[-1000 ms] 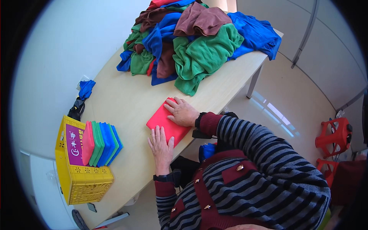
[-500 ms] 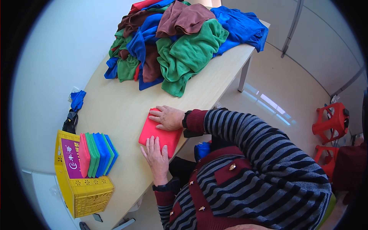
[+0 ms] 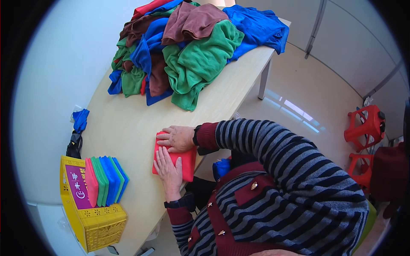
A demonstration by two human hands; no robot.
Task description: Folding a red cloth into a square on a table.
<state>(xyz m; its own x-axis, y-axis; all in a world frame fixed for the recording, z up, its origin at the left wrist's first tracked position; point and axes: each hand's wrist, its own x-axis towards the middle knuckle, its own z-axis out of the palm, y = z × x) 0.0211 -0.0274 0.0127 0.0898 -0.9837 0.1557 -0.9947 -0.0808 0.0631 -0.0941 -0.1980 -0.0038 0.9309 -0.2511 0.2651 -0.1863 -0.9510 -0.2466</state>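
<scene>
A person in a striped sweater presses both hands flat, fingers open and gripping nothing, on a folded red cloth point(image 3: 187, 164) at the near edge of a wooden table point(image 3: 124, 128): left hand point(image 3: 168, 170) nearer, right hand point(image 3: 178, 138) beyond. Judging by the yellow crate point(image 3: 96, 224) holding several folded cloths point(image 3: 104, 180), some folding is done. A large unfolded pile point(image 3: 188, 51) remains at the far end.

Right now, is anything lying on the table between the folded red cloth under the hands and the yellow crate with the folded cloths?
Nothing visible does. Both the left hand and right hand lie flat on the folded red cloth, and the table between it and the yellow crate is bare wood. The cloth pile sits at the far end.
</scene>
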